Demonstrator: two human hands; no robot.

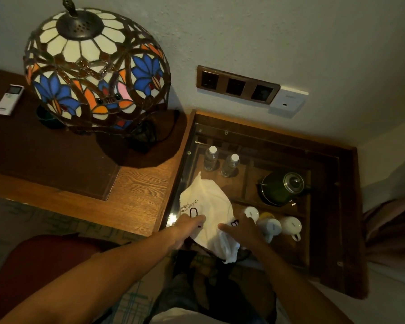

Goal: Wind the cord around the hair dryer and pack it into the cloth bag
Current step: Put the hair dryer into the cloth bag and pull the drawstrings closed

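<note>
A white cloth bag (pixel 208 206) with black printing lies bulging on the glass top of a low wooden cabinet (pixel 332 174). My left hand (pixel 187 228) rests on the bag's near left side with its fingers laid flat over the print. My right hand (pixel 241 230) lies on the bag's near right side, thumb stretched toward the left hand, fingers spread over the cloth. The bag's loose end (pixel 229 251) hangs over the cabinet's front edge. The hair dryer and its cord are not visible.
Under the glass stand two water bottles (pixel 220 162), a dark kettle (pixel 281 188) and white mugs (pixel 281 226). To the left, a wooden desk (pixel 138 195) carries a stained-glass lamp (pixel 96 69) and a white remote (pixel 8 99). Wall sockets (pixel 237 86) sit above the cabinet.
</note>
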